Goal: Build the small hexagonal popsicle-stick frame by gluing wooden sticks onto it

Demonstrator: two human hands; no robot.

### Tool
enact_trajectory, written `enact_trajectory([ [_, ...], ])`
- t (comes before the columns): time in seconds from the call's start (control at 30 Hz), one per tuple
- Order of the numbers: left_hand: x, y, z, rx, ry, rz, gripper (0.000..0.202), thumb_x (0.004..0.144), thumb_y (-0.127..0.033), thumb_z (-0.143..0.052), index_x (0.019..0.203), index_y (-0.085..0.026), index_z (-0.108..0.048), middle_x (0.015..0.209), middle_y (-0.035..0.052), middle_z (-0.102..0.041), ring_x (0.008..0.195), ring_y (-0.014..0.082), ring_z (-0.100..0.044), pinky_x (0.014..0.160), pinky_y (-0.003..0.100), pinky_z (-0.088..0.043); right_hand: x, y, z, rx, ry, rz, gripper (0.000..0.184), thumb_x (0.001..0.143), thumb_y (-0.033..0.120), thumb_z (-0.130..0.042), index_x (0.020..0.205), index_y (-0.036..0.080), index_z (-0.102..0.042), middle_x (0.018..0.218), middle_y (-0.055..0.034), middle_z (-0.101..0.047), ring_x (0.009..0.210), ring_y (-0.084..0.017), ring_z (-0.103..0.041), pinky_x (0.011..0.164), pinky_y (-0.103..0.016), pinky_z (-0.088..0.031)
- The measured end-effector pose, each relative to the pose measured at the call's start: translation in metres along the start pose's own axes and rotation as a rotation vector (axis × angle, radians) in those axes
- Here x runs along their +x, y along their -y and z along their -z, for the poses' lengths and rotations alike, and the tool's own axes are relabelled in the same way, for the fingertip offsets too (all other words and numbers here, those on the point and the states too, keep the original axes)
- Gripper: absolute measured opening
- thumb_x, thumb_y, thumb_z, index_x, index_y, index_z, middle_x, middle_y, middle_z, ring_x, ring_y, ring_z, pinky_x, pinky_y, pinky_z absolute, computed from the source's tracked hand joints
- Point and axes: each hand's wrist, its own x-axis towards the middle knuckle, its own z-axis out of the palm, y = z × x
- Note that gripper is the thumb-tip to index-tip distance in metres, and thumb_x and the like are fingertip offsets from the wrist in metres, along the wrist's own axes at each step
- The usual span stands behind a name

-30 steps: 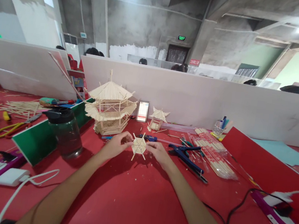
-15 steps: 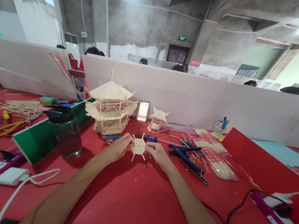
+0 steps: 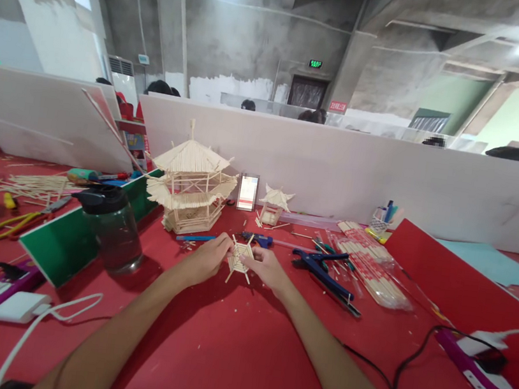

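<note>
Between my hands is a small web-shaped lattice of thin wooden sticks (image 3: pixel 240 265), with stick ends poking out around it. My left hand (image 3: pixel 215 254) is closed on its left edge. My right hand (image 3: pixel 268 266) pinches the right side, its fingertips reaching over the lattice face. Just behind lies a blue glue gun (image 3: pixel 260 240). A large two-tier stick pavilion (image 3: pixel 187 187) stands beyond my left hand, and a smaller stick pavilion (image 3: pixel 276 206) is farther back, right of centre.
Left of my arms stand a dark water bottle (image 3: pixel 112 232) and a green board (image 3: pixel 58 250). To the right lie a blue cutter tool (image 3: pixel 325 273) and bagged sticks (image 3: pixel 375 265). Power strips (image 3: pixel 480 377) with cables sit at both sides. A white partition (image 3: pixel 339 173) closes the back.
My right fingers have shifted left over the lattice face. The lattice has turned slightly, while both hands still hold it. The view has moved a little.
</note>
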Motion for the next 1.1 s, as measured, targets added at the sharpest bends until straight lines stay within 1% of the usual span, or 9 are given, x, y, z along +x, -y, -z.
enact_trajectory([
  [0.17,0.000,0.000,0.000,0.085,-0.006,-0.013,0.024,0.079,0.000,-0.040,0.089,-0.021,-0.044,0.091,0.0032,-0.049,0.078,0.0189,-0.045,0.069,0.031,-0.034,0.001,0.000,-0.002,-0.009,-0.003,0.047,0.037,0.065,0.047,-0.077,0.081,0.014,-0.072,0.075,-0.0046,-0.070,0.069,-0.017,-0.062,0.068,-0.030,-0.048],
  [0.3,0.000,-0.002,-0.002,-0.016,-0.036,-0.002,0.018,0.086,-0.005,-0.036,0.089,-0.021,-0.042,0.090,0.0025,-0.048,0.078,0.0178,-0.045,0.069,0.030,-0.035,0.003,-0.002,-0.001,-0.021,-0.027,0.044,0.036,0.065,0.043,-0.076,0.082,0.012,-0.073,0.073,-0.0045,-0.070,0.066,-0.016,-0.062,0.067,-0.029,-0.047],
  [0.4,0.002,-0.006,-0.001,-0.101,-0.068,0.010,0.012,0.095,-0.016,-0.034,0.087,-0.021,-0.041,0.089,0.0024,-0.048,0.076,0.0168,-0.044,0.070,0.029,-0.037,0.003,-0.002,0.001,-0.028,-0.027,0.046,0.035,0.065,0.041,-0.075,0.084,0.012,-0.074,0.074,-0.0049,-0.070,0.067,-0.017,-0.062,0.067,-0.029,-0.047],
  [0.47,0.004,-0.007,0.003,-0.172,-0.141,0.039,0.016,0.098,-0.024,-0.031,0.086,-0.021,-0.040,0.087,0.0021,-0.048,0.076,0.0164,-0.044,0.072,0.029,-0.039,0.003,-0.003,0.002,-0.048,-0.045,0.051,0.033,0.065,0.039,-0.075,0.083,0.012,-0.074,0.074,-0.0050,-0.071,0.067,-0.017,-0.062,0.067,-0.029,-0.047],
  [0.57,0.006,-0.004,0.014,-0.234,-0.311,0.126,0.020,0.099,-0.030,-0.028,0.086,-0.021,-0.041,0.083,0.0011,-0.048,0.077,0.0165,-0.047,0.076,0.030,-0.041,0.001,-0.002,0.003,-0.042,-0.059,0.024,0.031,0.065,0.039,-0.074,0.081,0.012,-0.075,0.074,-0.0052,-0.071,0.068,-0.017,-0.062,0.067,-0.030,-0.048],
  [0.67,0.005,0.008,0.027,-0.204,-0.415,0.217,0.017,0.096,-0.031,-0.036,0.085,-0.021,-0.044,0.081,0.0009,-0.053,0.077,0.0172,-0.052,0.078,0.031,-0.043,-0.001,0.002,0.000,-0.005,-0.029,0.013,0.034,0.066,0.041,-0.075,0.085,0.013,-0.075,0.077,-0.0057,-0.072,0.071,-0.018,-0.064,0.070,-0.030,-0.048],
  [0.77,0.002,0.021,0.035,-0.100,-0.398,0.320,0.010,0.089,-0.029,-0.050,0.083,-0.021,-0.050,0.081,0.0015,-0.061,0.078,0.0187,-0.057,0.078,0.032,-0.044,-0.002,0.005,-0.002,0.005,0.000,0.033,0.038,0.067,0.044,-0.077,0.089,0.013,-0.075,0.081,-0.0066,-0.073,0.074,-0.019,-0.065,0.071,-0.031,-0.048],
  [0.9,-0.003,0.033,0.042,0.084,-0.293,0.493,0.007,0.081,-0.021,-0.059,0.082,-0.021,-0.053,0.080,0.0011,-0.066,0.077,0.0193,-0.061,0.071,0.030,-0.043,-0.002,0.005,0.000,0.052,0.022,0.036,0.047,0.066,0.050,-0.078,0.094,0.012,-0.074,0.080,-0.0071,-0.073,0.071,-0.018,-0.064,0.069,-0.030,-0.048],
  [1.1,-0.006,0.040,0.050,0.267,-0.075,0.647,0.007,0.083,-0.027,-0.062,0.083,-0.021,-0.060,0.084,0.0053,-0.070,0.081,0.0235,-0.063,0.065,0.029,-0.039,-0.001,0.005,0.007,0.051,0.023,0.032,0.048,0.068,0.050,-0.078,0.097,0.013,-0.074,0.077,-0.0062,-0.072,0.063,-0.014,-0.059,0.056,-0.024,-0.042],
])
